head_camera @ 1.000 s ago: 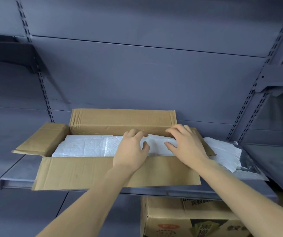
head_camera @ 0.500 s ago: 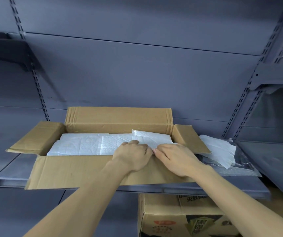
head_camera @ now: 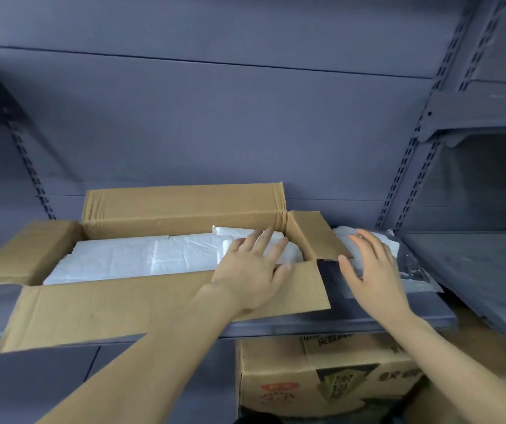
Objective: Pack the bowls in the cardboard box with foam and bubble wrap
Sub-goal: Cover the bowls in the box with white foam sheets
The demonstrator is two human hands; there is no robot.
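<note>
Left hand flat, fingers spread, pressing foam in box; right hand spread, empty, nr spare foam sheets. Foam prob. light, soft; take by edge.

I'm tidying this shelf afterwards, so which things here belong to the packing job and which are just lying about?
Part of the job:
open box
white foam in it, under the left hand
foam pile past the right hand

Lying about:
printed carton under the shelf
</note>
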